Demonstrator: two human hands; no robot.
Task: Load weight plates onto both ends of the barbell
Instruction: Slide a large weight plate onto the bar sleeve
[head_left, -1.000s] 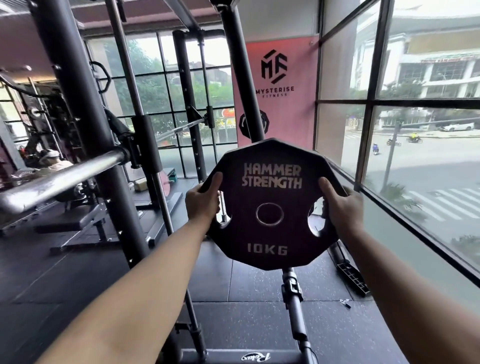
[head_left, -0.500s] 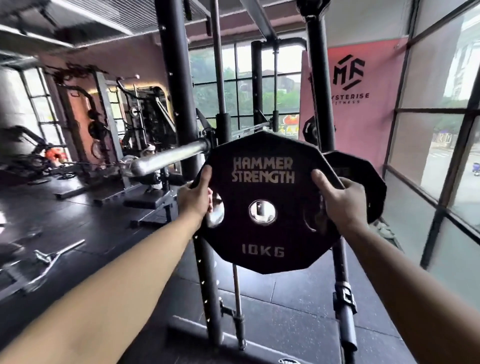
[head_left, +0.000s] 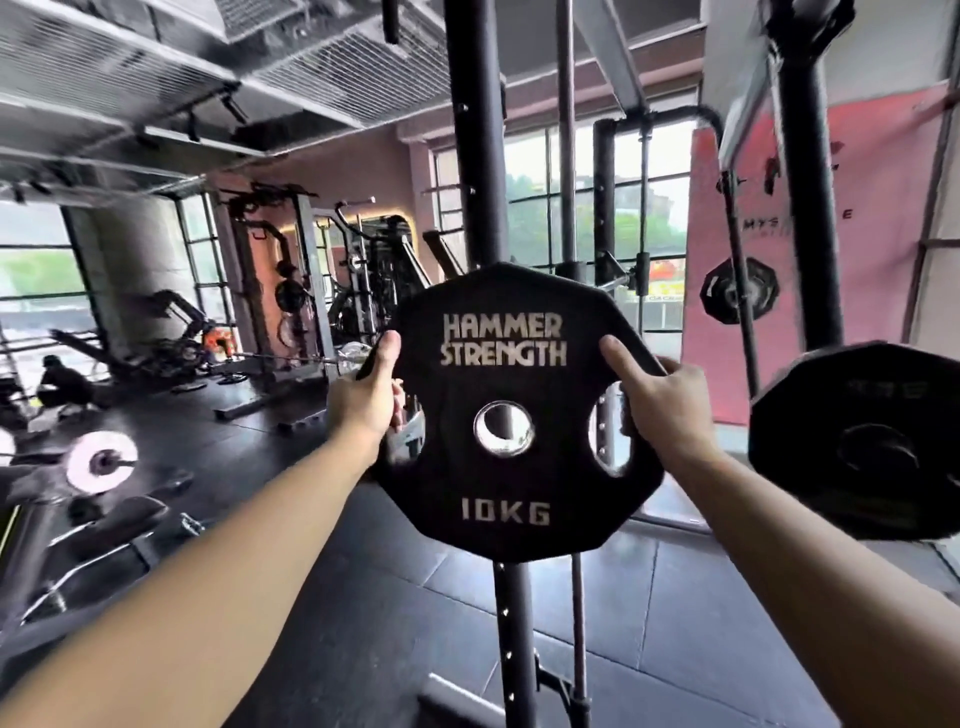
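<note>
While both hands, left hand (head_left: 366, 402) and right hand (head_left: 667, 405), grip the black polygonal 10 kg plate (head_left: 519, 410), its centre hole must next meet the chrome barbell sleeve (head_left: 353, 358)

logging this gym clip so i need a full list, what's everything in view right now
black ten-sided 10KG weight plate: one, black with pale lettering, centre, held upright in both hands
second black weight plate: one, black, right edge; what it hangs on is not visible
distant black weight plate: one, black, before the pink wall banner
black steel rack upright: one, black with holes, directly behind the held plate
chrome barbell sleeve: one, silver, just left of the held plate, mostly hidden by the left thumb
pink wall banner: one, pink, right background
black rubber floor tiles: many, black, below
background gym machines: several, dark, left background
left hand: one, gripping the plate's left edge
right hand: one, gripping the plate's right edge
</note>
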